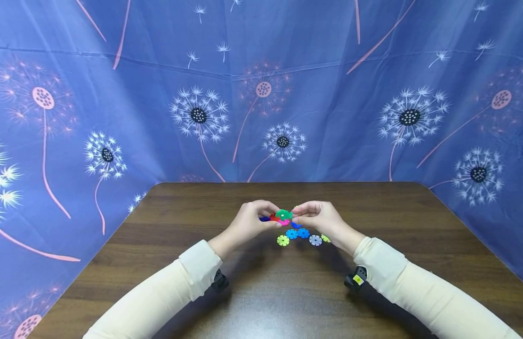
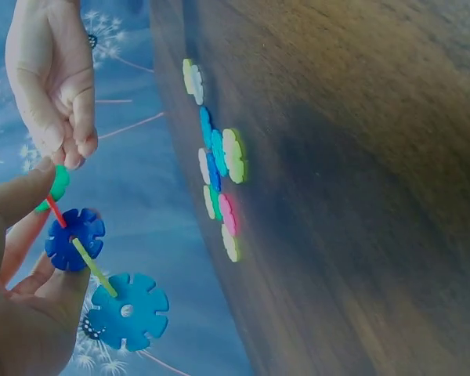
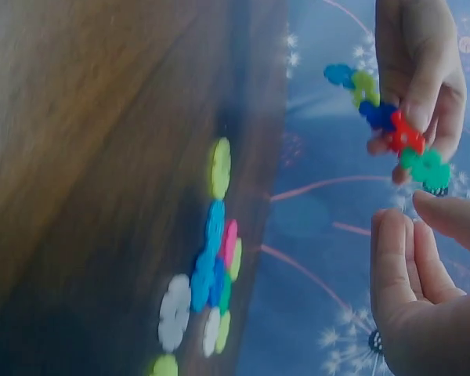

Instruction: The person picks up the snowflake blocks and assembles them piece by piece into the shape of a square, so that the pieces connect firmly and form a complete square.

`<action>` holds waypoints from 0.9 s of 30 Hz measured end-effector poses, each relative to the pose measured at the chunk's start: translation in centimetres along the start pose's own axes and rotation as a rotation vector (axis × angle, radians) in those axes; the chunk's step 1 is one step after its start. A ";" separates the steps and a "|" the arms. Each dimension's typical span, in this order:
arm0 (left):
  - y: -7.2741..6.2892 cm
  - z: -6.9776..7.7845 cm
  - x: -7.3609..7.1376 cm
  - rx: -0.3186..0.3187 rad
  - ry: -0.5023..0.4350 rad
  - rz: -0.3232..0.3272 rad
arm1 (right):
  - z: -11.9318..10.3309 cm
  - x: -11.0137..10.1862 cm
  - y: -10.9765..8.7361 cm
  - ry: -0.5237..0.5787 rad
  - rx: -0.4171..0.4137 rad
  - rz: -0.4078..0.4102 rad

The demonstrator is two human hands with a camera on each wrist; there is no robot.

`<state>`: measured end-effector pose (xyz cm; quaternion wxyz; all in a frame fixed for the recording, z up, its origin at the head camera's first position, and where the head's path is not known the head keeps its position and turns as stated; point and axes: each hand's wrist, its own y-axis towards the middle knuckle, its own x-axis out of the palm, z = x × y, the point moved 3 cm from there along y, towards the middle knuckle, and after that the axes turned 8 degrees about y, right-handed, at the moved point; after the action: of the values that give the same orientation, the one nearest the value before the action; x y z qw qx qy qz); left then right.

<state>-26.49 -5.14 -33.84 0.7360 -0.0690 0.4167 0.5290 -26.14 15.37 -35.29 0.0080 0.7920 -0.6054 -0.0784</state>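
Note:
My left hand (image 1: 253, 219) pinches a short chain of slotted, flower-shaped plastic discs between thumb and fingers, above the table. A green disc (image 3: 426, 168) forms the end near my right hand. After it come a red disc (image 3: 406, 133), a dark blue disc (image 2: 74, 240), a yellow disc (image 3: 366, 88) and a light blue disc (image 2: 128, 312), slotted edge to edge. My right hand (image 1: 322, 221) is close beside the green disc. Its fingers are extended, with a gap to the thumb and nothing seen between them in the right wrist view.
Several loose discs lie on the brown wooden table (image 1: 261, 292) below the hands, among them a yellow one (image 1: 283, 240), a light blue one (image 1: 303, 233) and a whitish one (image 1: 315, 240). A blue dandelion-print curtain (image 1: 329, 117) hangs behind the table.

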 end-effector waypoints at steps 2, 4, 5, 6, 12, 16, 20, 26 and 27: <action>-0.1 -0.2 -0.1 -0.018 -0.022 0.022 | 0.1 -0.5 0.1 -0.002 0.010 -0.011; -0.1 -0.4 -0.2 -0.036 -0.040 0.032 | 0.3 -1.1 0.3 -0.004 0.024 -0.018; -0.2 -0.4 -0.2 -0.044 -0.043 0.035 | 0.3 -1.3 0.4 -0.005 0.030 -0.020; -0.2 -0.5 -0.2 -0.048 -0.051 0.037 | 0.4 -1.6 0.5 -0.004 0.034 -0.020; -0.5 -1.1 -0.3 -0.117 -0.117 0.047 | 0.8 -3.1 1.3 -0.056 0.036 -0.007; -0.5 -1.3 -0.4 -0.156 -0.172 0.054 | 1.3 -4.0 2.0 -0.080 0.053 0.017; -0.6 -1.3 -0.4 -0.175 -0.195 0.059 | 1.9 -4.6 3.0 -0.135 0.094 0.043; -0.9 -1.4 -0.1 -0.199 -0.230 0.061 | 2.7 -5.3 4.9 -0.265 0.184 0.060; -1.0 -1.5 -0.1 -0.205 -0.242 0.061 | 2.8 -5.4 5.2 -0.283 0.190 0.059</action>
<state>-26.47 -6.43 -35.12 0.7536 -0.0669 0.2706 0.5953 -32.86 19.37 -36.85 -0.1499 0.7520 -0.6283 -0.1315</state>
